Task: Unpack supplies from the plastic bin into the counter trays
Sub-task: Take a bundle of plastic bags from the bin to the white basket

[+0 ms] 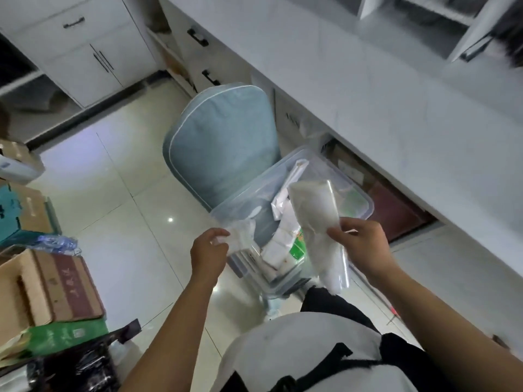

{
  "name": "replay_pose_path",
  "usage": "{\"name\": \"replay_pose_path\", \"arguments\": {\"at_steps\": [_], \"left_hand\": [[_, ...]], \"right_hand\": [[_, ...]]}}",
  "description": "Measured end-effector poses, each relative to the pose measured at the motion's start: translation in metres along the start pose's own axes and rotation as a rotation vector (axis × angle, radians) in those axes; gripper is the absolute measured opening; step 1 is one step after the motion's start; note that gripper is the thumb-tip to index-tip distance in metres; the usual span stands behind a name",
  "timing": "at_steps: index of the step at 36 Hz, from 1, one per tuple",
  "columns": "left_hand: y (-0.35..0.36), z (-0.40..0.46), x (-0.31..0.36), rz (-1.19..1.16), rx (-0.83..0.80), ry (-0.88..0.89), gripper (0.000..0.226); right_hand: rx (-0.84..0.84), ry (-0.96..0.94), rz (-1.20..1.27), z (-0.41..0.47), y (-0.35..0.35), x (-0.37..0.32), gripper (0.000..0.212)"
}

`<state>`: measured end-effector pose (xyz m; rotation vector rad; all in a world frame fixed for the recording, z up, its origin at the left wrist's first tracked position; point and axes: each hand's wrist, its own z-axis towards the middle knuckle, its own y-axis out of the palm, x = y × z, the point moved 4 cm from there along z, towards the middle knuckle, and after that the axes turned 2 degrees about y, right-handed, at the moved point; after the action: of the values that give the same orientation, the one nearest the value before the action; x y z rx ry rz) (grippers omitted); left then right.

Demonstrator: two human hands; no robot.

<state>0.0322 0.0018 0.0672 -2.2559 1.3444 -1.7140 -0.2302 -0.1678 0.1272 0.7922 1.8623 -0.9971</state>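
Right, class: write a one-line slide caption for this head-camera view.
Each hand, left and right, holds a clear packet above the open plastic bin beside the counter.

A pale tiled floor (119,199) carried most of the clutter. Directly ahead of both gripping hands, a blue cushioned chair (220,142) stood on it, and the clear plastic bin (365,199) rested on the chair's seat, just beyond and below the hands. Well to the left of the grip, cardboard boxes (51,284) sat stacked on the tiles, with a green box (65,338) and dark bags (85,366) beside them. To the right of the grip ran a white counter (368,89), its near stretch bare.
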Motion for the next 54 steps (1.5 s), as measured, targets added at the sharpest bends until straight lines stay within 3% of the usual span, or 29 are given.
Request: {"name": "replay_pose_path", "arguments": {"at_steps": [4,8,11,13,19,23,27,39,46,48,52,54], "left_hand": [[-0.012,0.001,0.01,0.071,-0.16,0.162,0.035],[-0.012,-0.009,0.044,0.178,-0.401,0.382,0.038],[-0.008,-0.032,0.085,0.292,-0.611,0.595,0.037],[-0.007,-0.053,0.114,0.326,-0.735,0.72,0.034],[-0.013,-0.117,0.191,0.288,-1.008,0.953,0.024],[-0.006,-0.128,0.224,0.144,-0.968,0.989,0.03],[0.015,-0.125,0.238,0.07,-0.887,0.943,0.034],[0.134,-0.133,0.289,0.263,-0.729,0.859,0.035],[0.206,-0.135,0.318,0.363,-0.561,0.833,0.018],[0.222,-0.141,0.32,0.282,-0.571,0.798,0.027],[0.242,-0.157,0.305,0.047,-0.517,0.732,0.068],[0.252,-0.161,0.282,0.011,-0.529,0.546,0.083]], "right_hand": [[0.051,0.051,0.116,-0.03,-0.006,0.009,0.033],[0.154,-0.016,0.058,-0.053,-0.025,0.002,0.038],[0.228,-0.068,-0.023,-0.065,-0.043,-0.009,0.024],[0.236,-0.101,-0.043,-0.07,-0.053,-0.021,0.012],[0.144,-0.21,-0.151,-0.069,-0.072,-0.06,0.006],[-0.098,-0.22,-0.107,-0.07,-0.071,-0.07,0.007],[-0.294,-0.138,0.073,-0.075,-0.073,-0.058,0.023],[-0.413,0.197,0.633,-0.047,-0.108,-0.01,0.035],[-0.428,0.233,0.873,-0.023,-0.152,0.016,0.038],[-0.423,0.253,0.896,-0.017,-0.167,0.023,0.039],[-0.38,0.272,0.923,-0.004,-0.202,0.041,0.043],[-0.322,0.269,0.93,0.004,-0.22,0.052,0.045]]}}
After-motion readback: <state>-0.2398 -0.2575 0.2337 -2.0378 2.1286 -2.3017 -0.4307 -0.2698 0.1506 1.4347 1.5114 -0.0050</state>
